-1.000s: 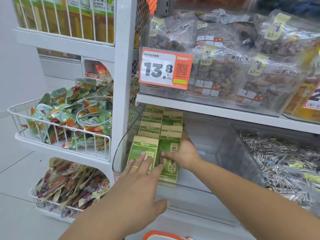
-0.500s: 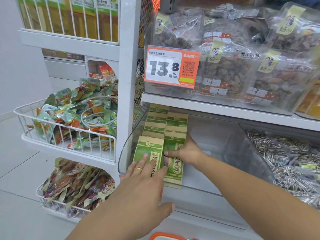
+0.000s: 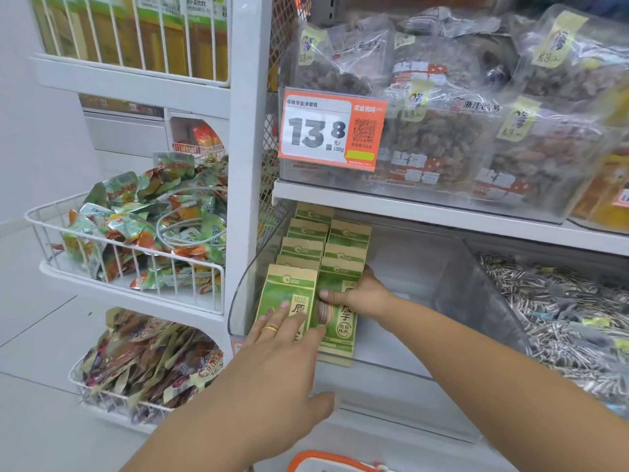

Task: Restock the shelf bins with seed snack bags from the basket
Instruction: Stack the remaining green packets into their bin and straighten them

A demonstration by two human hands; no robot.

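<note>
A person straightens two rows of green-and-tan paper seed snack bags [image 3: 335, 311] standing in the clear plastic shelf bin [image 3: 449, 287] at the centre of the frame, below the white shelf board [image 3: 425, 212]. The step in hand appears to be squaring up the front bags after loading, not fetching new stock. The left hand [image 3: 282, 349], reaching up from the lower centre, lies with straight fingers [image 3: 280, 310] flat against the face of the front bag of the left row [image 3: 284, 294], a gold ring [image 3: 270, 328] showing on one finger and the thumb spread low and free. The right hand [image 3: 357, 296], its forearm crossing from the lower right, curls round the right edge of the front bag of the right row, thumb across the printed face, fingers hidden behind it. The two hands sit close together, one bag each, touching neither each other nor anything else. The right half of the bin looks bare, so the task seems well short of done. The next move likely calls for letting go gently so the upright bags do not tip forward, then reaching down to the orange-rimmed white basket [image 3: 326, 459] whose edge peeps in at the bottom of the frame; its contents are out of sight.
</note>
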